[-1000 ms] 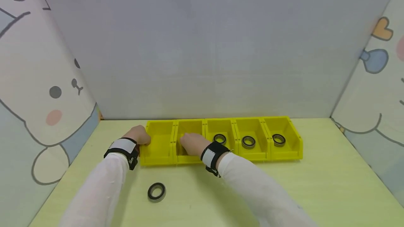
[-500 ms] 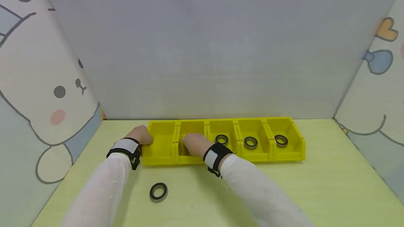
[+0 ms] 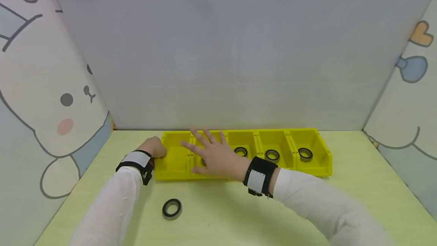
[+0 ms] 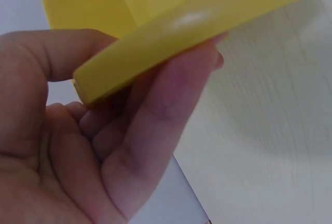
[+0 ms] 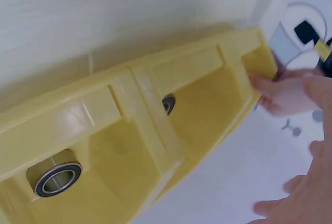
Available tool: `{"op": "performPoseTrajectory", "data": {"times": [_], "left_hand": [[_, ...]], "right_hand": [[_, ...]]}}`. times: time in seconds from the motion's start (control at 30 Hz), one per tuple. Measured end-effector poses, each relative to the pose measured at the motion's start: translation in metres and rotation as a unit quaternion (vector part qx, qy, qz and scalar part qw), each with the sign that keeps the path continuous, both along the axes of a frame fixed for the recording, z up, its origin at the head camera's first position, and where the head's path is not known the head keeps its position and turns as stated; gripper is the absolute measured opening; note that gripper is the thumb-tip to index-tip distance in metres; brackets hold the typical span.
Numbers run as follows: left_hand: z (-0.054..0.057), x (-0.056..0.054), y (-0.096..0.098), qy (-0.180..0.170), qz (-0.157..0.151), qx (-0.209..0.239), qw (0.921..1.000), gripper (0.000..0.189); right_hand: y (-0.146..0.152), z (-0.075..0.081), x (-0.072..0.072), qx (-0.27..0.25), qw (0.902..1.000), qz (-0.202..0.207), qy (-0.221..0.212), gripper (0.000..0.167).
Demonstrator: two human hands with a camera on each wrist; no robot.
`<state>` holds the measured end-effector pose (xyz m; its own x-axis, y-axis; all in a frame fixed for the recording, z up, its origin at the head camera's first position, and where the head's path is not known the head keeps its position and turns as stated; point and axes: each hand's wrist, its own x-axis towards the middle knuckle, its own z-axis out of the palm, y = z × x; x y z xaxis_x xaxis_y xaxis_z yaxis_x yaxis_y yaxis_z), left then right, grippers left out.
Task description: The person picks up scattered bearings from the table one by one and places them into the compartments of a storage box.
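My left hand grips the left wall of the leftmost yellow bin. In the left wrist view the bin's yellow edge lies between thumb and fingers. My right hand hovers over the second bin with its fingers spread, holding nothing. Beneath it, a ball bearing lies in that second bin, mostly hidden by the hand in the head view. Single bearings lie in the third bin, the fourth bin and the rightmost bin. No bearing shows in the leftmost bin.
Another bearing lies flat on the pale table, in front of the bins. The joined bins stand near the grey back wall. Cartoon-printed side panels flank the table.
My right hand has come up out of the second bin, fingers spreading from a curled pose, uncovering part of a bearing there. My left hand keeps its grip on the leftmost bin.
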<state>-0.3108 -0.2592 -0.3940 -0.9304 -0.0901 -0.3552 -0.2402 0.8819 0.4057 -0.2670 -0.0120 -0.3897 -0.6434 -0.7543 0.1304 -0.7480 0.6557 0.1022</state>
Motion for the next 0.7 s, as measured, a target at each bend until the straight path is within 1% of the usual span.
{"op": "performPoseTrajectory", "data": {"times": [0.1, 0.17, 0.3, 0.4, 0.47, 0.53, 0.6, 0.7], "left_hand": [[0.001, 0.000, 0.001, -0.007, 0.000, 0.007, 1.0000, 0.016], [0.002, 0.000, 0.001, -0.013, 0.000, 0.012, 0.9998, 0.016], [0.002, 0.002, 0.001, -0.017, -0.002, 0.014, 0.9998, 0.015], [0.002, 0.002, 0.001, -0.019, 0.001, 0.008, 0.9998, 0.015], [0.002, 0.002, 0.001, -0.021, 0.000, 0.000, 0.9998, 0.016], [0.003, 0.002, 0.002, -0.021, -0.002, -0.002, 0.9998, 0.017], [0.004, 0.002, 0.002, -0.020, -0.004, -0.003, 0.9998, 0.017], [0.004, 0.002, 0.002, -0.020, -0.001, 0.000, 0.9998, 0.018]], "right_hand": [[0.005, -0.001, 0.019, 0.002, 0.9985, 0.050, 0.022, 0.082], [0.006, -0.005, 0.033, 0.008, 0.9965, 0.079, 0.023, 0.083], [0.003, -0.019, 0.062, 0.030, 0.9906, 0.133, -0.003, 0.083], [0.000, -0.031, 0.079, 0.050, 0.9829, 0.173, -0.040, 0.082], [-0.003, -0.039, 0.087, 0.066, 0.9762, 0.197, -0.062, 0.081], [-0.006, -0.045, 0.090, 0.081, 0.9688, 0.216, -0.091, 0.080], [-0.010, -0.050, 0.092, 0.092, 0.9623, 0.230, -0.113, 0.079], [-0.019, -0.058, 0.090, 0.098, 0.9555, 0.242, -0.137, 0.078]]}}
